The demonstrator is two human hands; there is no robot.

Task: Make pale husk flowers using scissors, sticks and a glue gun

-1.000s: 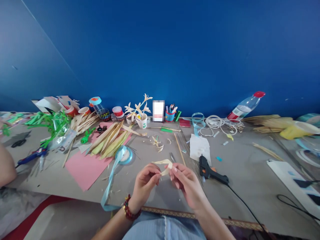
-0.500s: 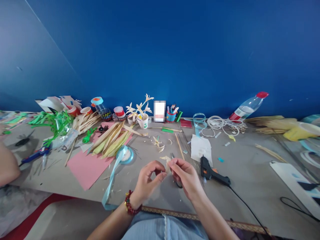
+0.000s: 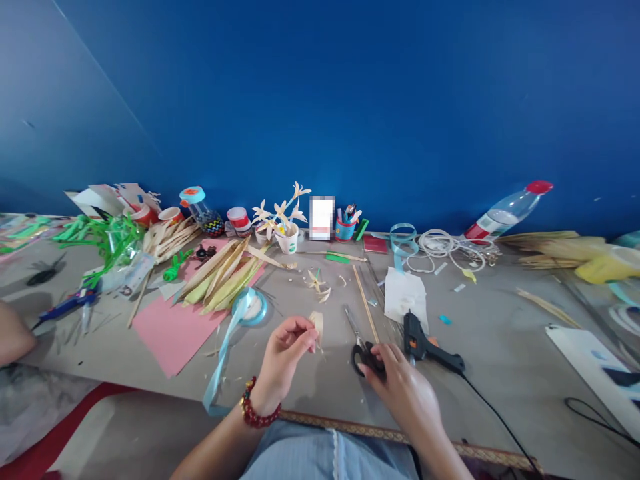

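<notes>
Between the thumb and fingers of my left hand point(image 3: 289, 350) is a small pale strip of corn husk point(image 3: 317, 324), pinched above the table. My right hand point(image 3: 404, 387) is at the black handles of the scissors point(image 3: 353, 321), thumb and fingers closing round them. The blades lie on the table, pointing away from me. Farther back lie a small husk flower point(image 3: 315, 281) and loose petals. A thin stick point(image 3: 365, 300) rests just right of the scissors.
Right of my right hand lies a black glue gun point(image 3: 425, 343) with its cord, near white paper point(image 3: 406, 297). On the left are blue ribbon point(image 3: 257, 313), pink paper point(image 3: 170, 337) and corn husks point(image 3: 220, 277). A cup of husk flowers point(image 3: 287, 240) stands behind. Another person's arm point(image 3: 15, 333) shows far left.
My right hand has let go of the husk piece and moved down and right to the scissors. The husk piece is now in my left hand, which has shifted slightly left.
</notes>
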